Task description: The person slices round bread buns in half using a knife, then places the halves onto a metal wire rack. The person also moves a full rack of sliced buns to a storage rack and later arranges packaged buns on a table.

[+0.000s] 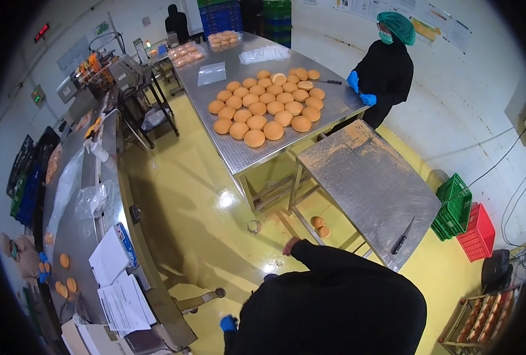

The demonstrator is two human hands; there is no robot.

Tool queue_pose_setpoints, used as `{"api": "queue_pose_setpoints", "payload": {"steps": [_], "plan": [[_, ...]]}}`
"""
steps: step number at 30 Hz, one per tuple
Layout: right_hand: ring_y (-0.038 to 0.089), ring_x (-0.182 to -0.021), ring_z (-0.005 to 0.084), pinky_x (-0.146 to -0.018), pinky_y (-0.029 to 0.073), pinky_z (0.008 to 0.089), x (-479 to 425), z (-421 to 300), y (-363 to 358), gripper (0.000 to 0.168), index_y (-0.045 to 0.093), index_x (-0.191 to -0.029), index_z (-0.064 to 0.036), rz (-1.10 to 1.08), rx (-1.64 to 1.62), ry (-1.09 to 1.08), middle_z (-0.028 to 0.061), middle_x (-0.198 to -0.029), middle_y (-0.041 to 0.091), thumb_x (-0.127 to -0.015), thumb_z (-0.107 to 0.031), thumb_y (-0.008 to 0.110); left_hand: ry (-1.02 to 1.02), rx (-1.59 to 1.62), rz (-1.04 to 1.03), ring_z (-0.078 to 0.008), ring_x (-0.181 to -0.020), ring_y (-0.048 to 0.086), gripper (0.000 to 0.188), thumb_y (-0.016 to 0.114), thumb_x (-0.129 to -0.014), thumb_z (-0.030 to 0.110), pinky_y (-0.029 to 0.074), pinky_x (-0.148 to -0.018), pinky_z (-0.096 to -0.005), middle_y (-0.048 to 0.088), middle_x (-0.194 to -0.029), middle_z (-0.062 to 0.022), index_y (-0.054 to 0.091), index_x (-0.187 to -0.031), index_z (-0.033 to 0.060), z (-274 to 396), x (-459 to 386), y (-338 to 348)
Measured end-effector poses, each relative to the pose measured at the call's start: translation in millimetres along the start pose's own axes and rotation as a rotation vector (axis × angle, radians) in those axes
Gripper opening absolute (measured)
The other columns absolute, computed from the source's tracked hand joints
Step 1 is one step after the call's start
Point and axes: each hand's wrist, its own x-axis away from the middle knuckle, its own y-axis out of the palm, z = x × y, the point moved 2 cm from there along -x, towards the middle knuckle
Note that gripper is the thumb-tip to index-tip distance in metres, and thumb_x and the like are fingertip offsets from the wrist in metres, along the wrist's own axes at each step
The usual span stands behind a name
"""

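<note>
A black-clothed body fills the bottom of the view. My left hand, in a blue glove, hangs low beside it, above the yellow floor; its fingers are too small to read. At the end of a stretched black sleeve, my right hand shows only in part, close to the low steel table; whether it holds anything cannot be told. On that steel table lie crumbs and a black-handled knife. Beyond it, many round buns cover part of a larger steel table. Two buns are beneath the low table.
A co-worker in a green hairnet stands at the large table's right side. Left is a long steel counter with papers; another co-worker is beyond. Green and red crates stand right, a bun rack lower right.
</note>
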Motion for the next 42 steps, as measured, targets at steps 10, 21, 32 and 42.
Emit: {"api": "queue_pose_setpoints", "payload": {"steps": [10,21,32,42], "plan": [[0.067,-0.076,0.0108,-0.071,0.052,0.0269,-116.1,-165.8,-40.5,0.019,0.078,-0.09,-0.013,0.104,-0.245,-0.063,0.0015,-0.083,0.074,-0.072,-0.011,0.078,-0.126,1.045,0.063,-0.0175,-0.07,0.065,0.022,0.061,-0.089,0.018,0.051,-0.062,-0.0305,0.068,-0.08,-0.0112,0.064,-0.096,-0.0022,39.6,-265.0,-169.6],[0.067,-0.08,0.0121,-0.077,0.052,0.0255,-201.2,-289.8,-79.1,0.019,0.074,-0.096,-0.005,0.183,-0.554,-0.108,0.0044,-0.088,0.073,-0.077,-0.007,0.075,0.258,0.95,-0.097,-0.016,-0.08,0.064,0.026,0.061,-0.091,0.022,0.049,-0.075,-0.0306,0.068,-0.091,-0.0094,0.064,-0.104,0.0,117.4,-515.9,-349.6],[0.067,-0.083,0.0143,-0.08,0.053,0.0273,-360.6,-428.5,-249.4,0.011,0.071,-0.091,0.0,0.184,-0.619,-0.357,0.0075,-0.089,0.072,-0.081,0.0,0.068,-0.022,0.715,-0.068,-0.0187,-0.071,0.065,0.024,0.061,-0.088,0.019,0.053,-0.068,-0.0332,0.067,-0.081,-0.0115,0.065,-0.095,-0.0029,42.9,-721.1,-389.3],[0.065,-0.082,0.0137,-0.078,0.052,0.0286,-505.8,-514.9,-374.7,0.012,0.071,-0.093,-0.001,0.221,-0.533,-0.369,0.0062,-0.088,0.07,-0.082,-0.001,0.068,-0.487,0.908,-0.015,-0.0215,-0.067,0.066,0.026,0.06,-0.086,0.022,0.052,-0.059,-0.0367,0.069,-0.078,-0.0128,0.066,-0.094,-0.0019,-11.8,-786.0,-428.6]]}}
